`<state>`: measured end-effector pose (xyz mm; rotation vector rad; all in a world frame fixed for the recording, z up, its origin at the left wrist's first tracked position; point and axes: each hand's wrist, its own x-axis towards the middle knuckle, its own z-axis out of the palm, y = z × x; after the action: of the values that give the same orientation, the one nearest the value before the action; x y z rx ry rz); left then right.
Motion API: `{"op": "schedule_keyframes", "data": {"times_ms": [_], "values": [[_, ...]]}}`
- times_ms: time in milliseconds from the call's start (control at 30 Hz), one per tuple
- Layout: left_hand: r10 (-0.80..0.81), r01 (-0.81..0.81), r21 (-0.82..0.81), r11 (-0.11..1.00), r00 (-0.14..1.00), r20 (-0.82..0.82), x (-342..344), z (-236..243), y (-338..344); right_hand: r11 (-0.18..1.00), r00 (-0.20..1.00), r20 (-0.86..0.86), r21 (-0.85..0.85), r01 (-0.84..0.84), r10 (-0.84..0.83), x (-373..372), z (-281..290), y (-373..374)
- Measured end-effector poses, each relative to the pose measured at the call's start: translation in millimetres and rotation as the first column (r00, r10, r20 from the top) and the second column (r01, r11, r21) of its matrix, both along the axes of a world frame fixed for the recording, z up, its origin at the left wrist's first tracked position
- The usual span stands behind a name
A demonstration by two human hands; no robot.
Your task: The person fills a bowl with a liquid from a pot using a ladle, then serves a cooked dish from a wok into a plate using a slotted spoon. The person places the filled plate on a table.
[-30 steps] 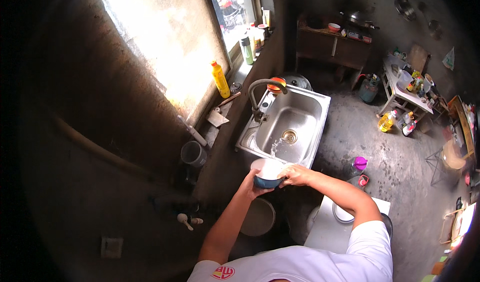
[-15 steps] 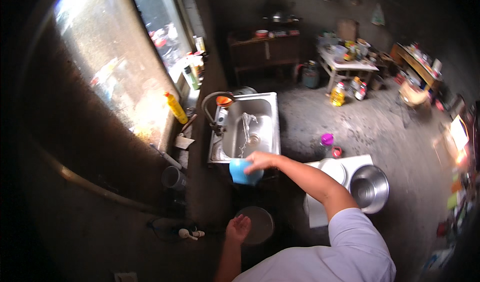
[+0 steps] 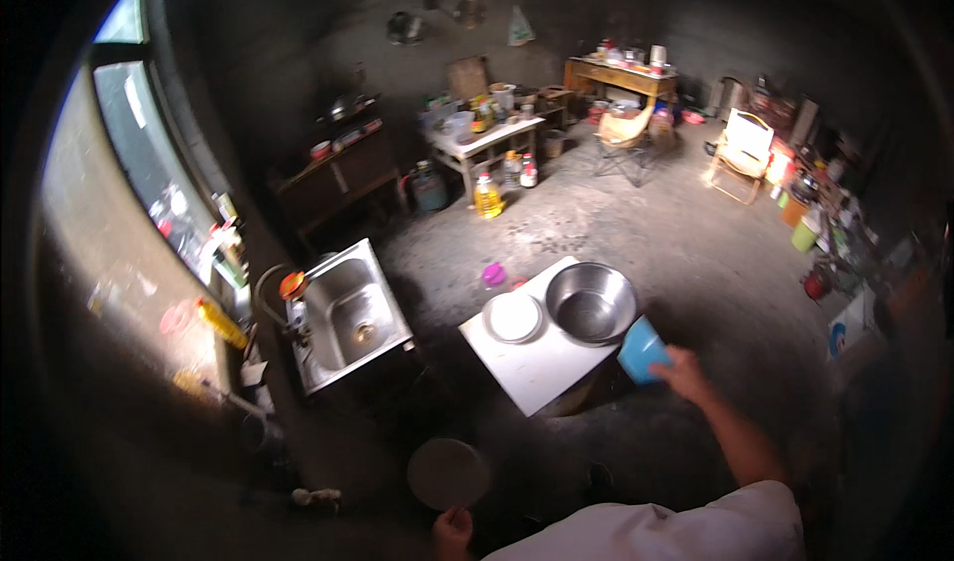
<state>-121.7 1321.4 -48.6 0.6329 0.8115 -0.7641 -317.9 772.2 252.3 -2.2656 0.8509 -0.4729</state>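
My right hand (image 3: 680, 370) grips a light-blue plastic bowl (image 3: 643, 350) by its edge, holding it tilted. The bowl is beside the near right side of a steel basin (image 3: 590, 308). That basin stands on a small white table (image 3: 532, 384), next to a white round dish (image 3: 513, 318). Low down, my left hand (image 3: 453, 531) has its fingers curled in, with nothing visible in them. It is at the near rim of a dim grey round thing (image 3: 449, 474); whether they touch I cannot tell.
At the left is a steel sink (image 3: 343, 308) with a curved tap and an orange bowl (image 3: 292, 285). A yellow bottle (image 3: 221, 322) stands on the window ledge. Farther off are a cluttered white table (image 3: 487, 142), an oil bottle (image 3: 488, 196) and a folding chair (image 3: 743, 149).
My right hand has carried the blue bowl from the sink's near edge rightward to the steel basin. Water no longer pours into the sink. The view has turned right.
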Motion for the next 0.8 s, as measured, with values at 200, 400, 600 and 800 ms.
{"op": "schedule_keyframes", "data": {"times_ms": [200,400,600,800], "values": [[-0.055,0.061,0.24,0.969,0.998,-0.032,-9.8,67.0,-123.7,0.739,0.809,0.128,-0.343,0.58,-0.574,-209.7,-58.1,-118.4],[-0.265,0.313,-0.351,0.883,0.948,0.178,-36.2,51.3,-293.2,0.781,0.778,-0.616,0.424,0.458,-0.122,-450.7,-246.4,-127.4],[-0.695,0.758,-0.108,0.644,0.638,0.331,-143.5,142.7,-566.0,0.523,0.556,-0.273,0.189,0.831,-0.785,-575.5,-203.6,-234.4],[-0.715,0.808,-0.041,0.588,0.542,0.441,-153.0,193.0,-710.3,0.203,0.19,0.137,0.085,0.976,-0.972,-427.6,136.2,-323.8]]}}
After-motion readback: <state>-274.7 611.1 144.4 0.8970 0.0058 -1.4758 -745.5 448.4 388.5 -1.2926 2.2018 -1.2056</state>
